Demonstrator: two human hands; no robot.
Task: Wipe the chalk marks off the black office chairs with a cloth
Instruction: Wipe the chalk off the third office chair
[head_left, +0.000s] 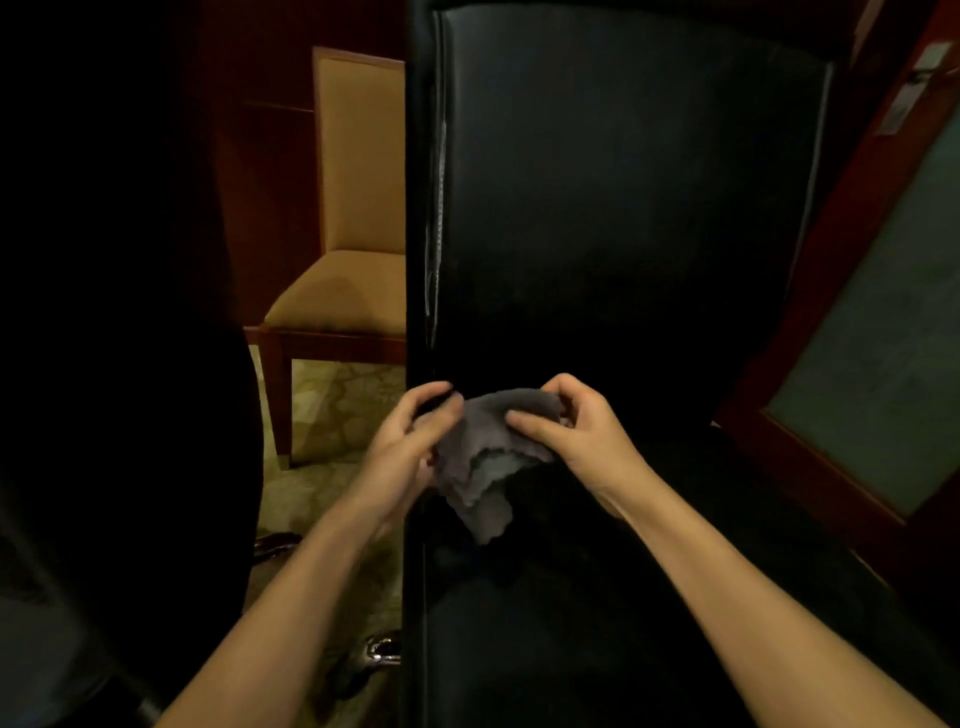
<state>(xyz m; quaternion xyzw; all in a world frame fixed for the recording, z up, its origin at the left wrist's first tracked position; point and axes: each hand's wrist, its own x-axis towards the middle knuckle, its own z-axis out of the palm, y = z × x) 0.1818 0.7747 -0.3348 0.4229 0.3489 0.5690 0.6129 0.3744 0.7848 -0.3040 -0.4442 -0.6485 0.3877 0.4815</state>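
- Carpet (332, 395) and a tan wooden chair (353, 208) sit far left.
- My left hand (410, 441) pinches the grey cloth (483, 462).
- My right hand (571, 431) grips its upper edge, before the black office chair (623, 208) backrest.
- Pale streaks mark the chair's left seam.

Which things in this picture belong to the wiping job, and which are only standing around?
Belongs to the job:
- grey cloth, held by the left hand and right hand
- black office chair, with pale marks along its left edge
- second black chair on the left

Just standing about:
- tan wooden chair
- glass-panelled door
- patterned carpet
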